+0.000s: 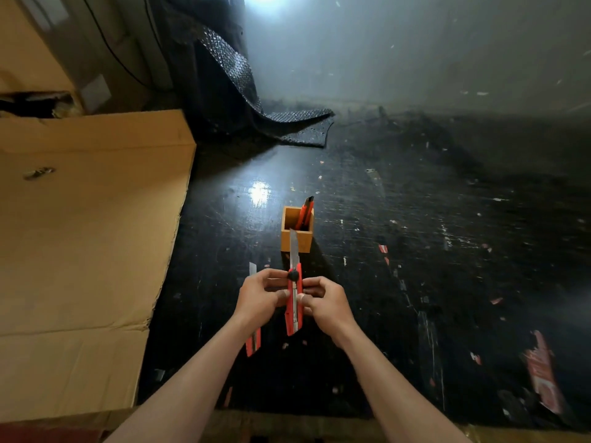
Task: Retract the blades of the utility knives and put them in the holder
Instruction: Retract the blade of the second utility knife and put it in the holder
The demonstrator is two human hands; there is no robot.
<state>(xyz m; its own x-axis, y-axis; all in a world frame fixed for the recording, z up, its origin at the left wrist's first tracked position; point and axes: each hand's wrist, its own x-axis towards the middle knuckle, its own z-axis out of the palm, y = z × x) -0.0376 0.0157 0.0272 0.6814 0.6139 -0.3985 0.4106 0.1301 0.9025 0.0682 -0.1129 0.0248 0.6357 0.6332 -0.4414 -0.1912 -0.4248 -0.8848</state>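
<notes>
Both hands hold one red utility knife (293, 318) upright over the black table, its silver blade extended and pointing toward the holder. My left hand (260, 297) grips its left side, fingers near the black knob. My right hand (324, 300) grips its right side. The wooden box holder (297, 239) stands just beyond the blade tip, with one red and black knife (305, 212) leaning inside it. Another red knife (253, 342) lies on the table under my left wrist, its blade tip showing beyond the hand.
A large flat cardboard box (83, 244) fills the left side. Black bubble wrap (256, 116) drapes down at the back. The scratched black table (415, 251) carries paper scraps, and a red torn label (543, 378) lies at the front right.
</notes>
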